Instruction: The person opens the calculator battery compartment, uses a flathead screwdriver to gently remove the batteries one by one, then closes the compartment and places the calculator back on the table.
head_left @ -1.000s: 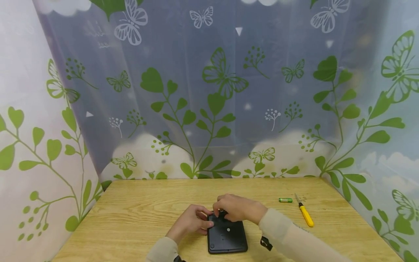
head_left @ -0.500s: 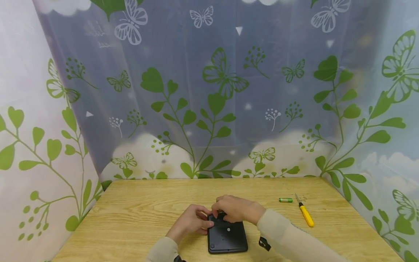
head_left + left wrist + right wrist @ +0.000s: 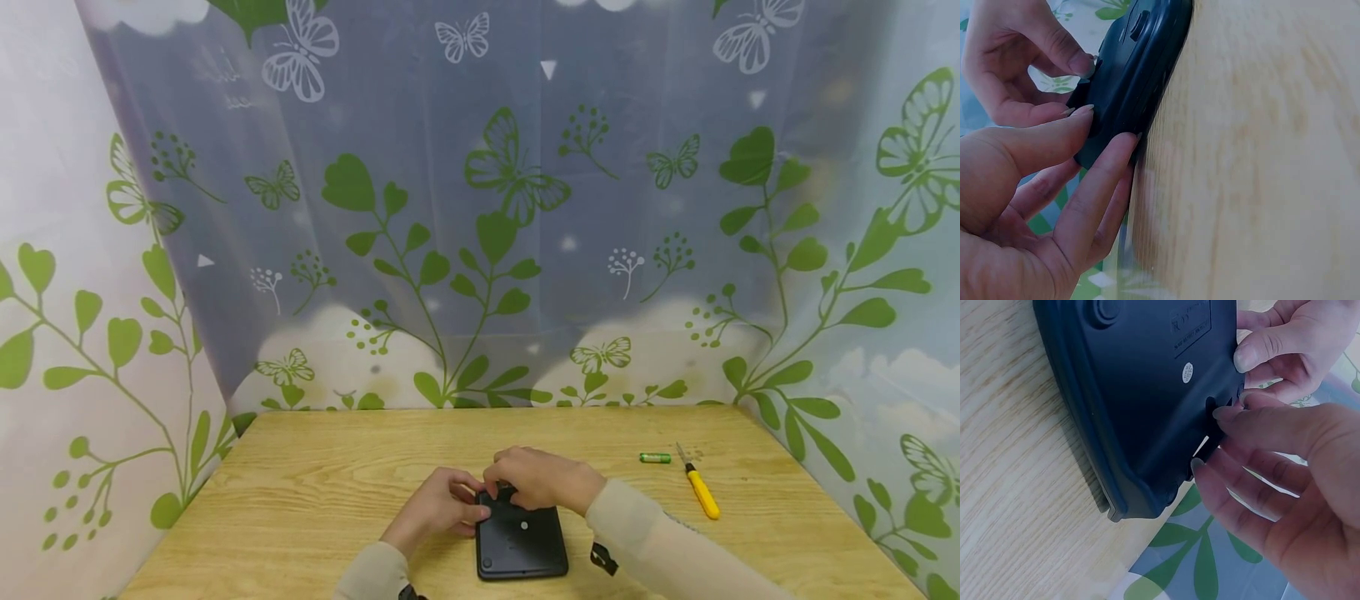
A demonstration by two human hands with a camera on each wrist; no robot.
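A black calculator (image 3: 521,550) lies back side up on the table, with a small round white sticker (image 3: 1187,372) and a printed label on its back. My left hand (image 3: 442,504) grips its far left corner, thumb on top and fingers along the side. At the far edge, my right hand (image 3: 540,477) pinches the dark battery cover (image 3: 1210,450) between thumb and fingers. A bright slit shows beside this cover in the right wrist view. What lies beneath the cover is hidden.
To the right on the wooden table (image 3: 322,467) lie a green battery (image 3: 655,458) and a screwdriver (image 3: 702,493) with a yellow handle. A patterned curtain (image 3: 420,250) stands behind the table's far edge.
My right hand and forearm have shifted very slightly to the left. The calculator and my left hand stay in place.
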